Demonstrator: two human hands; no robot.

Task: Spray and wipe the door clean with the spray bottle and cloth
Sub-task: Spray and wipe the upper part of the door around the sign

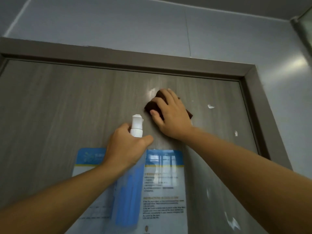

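The grey wood-grain door [67,102] fills the view, seen from below. My right hand [170,114] presses a dark brown cloth [152,108] flat against the door's upper part, with a wet shiny patch just above it. My left hand [126,147] grips the neck of a spray bottle [136,125]. Its white nozzle points up, and its clear body with blue liquid hangs down below the hand.
A blue and white printed notice [163,183] is stuck to the door below my hands. White flecks [210,106] mark the door at the right. The brown door frame [253,92] runs along the top and right, with a pale blue wall [152,27] around it.
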